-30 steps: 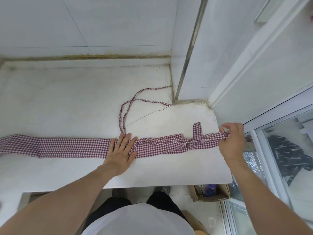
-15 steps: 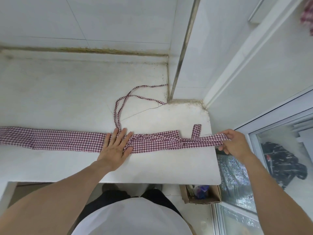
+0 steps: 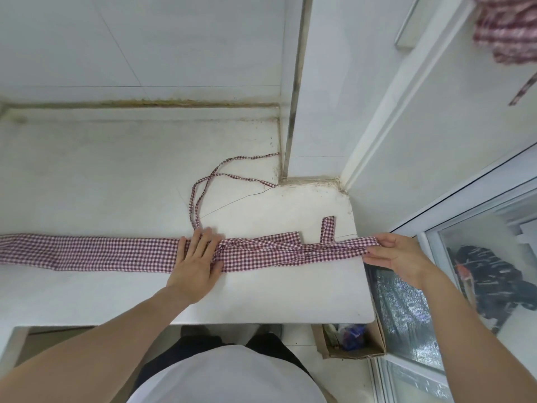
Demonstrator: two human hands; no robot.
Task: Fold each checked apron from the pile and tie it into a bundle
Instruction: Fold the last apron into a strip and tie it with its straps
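- The checked apron [image 3: 116, 253] lies folded into a long band across the counter [image 3: 261, 298], its ties [image 3: 203, 196] looping behind it.
- My left hand [image 3: 197, 263] presses flat on its middle, fingers straight.
- My right hand [image 3: 398, 254] pinches the band's end at the counter's right edge.
- I judge it light, limp and prone to unfolding; best held at the ends.

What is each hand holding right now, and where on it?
Right hand pinches the folded checked apron at its right end; left hand presses flat on its middle.

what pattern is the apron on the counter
Small red-and-white check on the apron, clearest in the head view.
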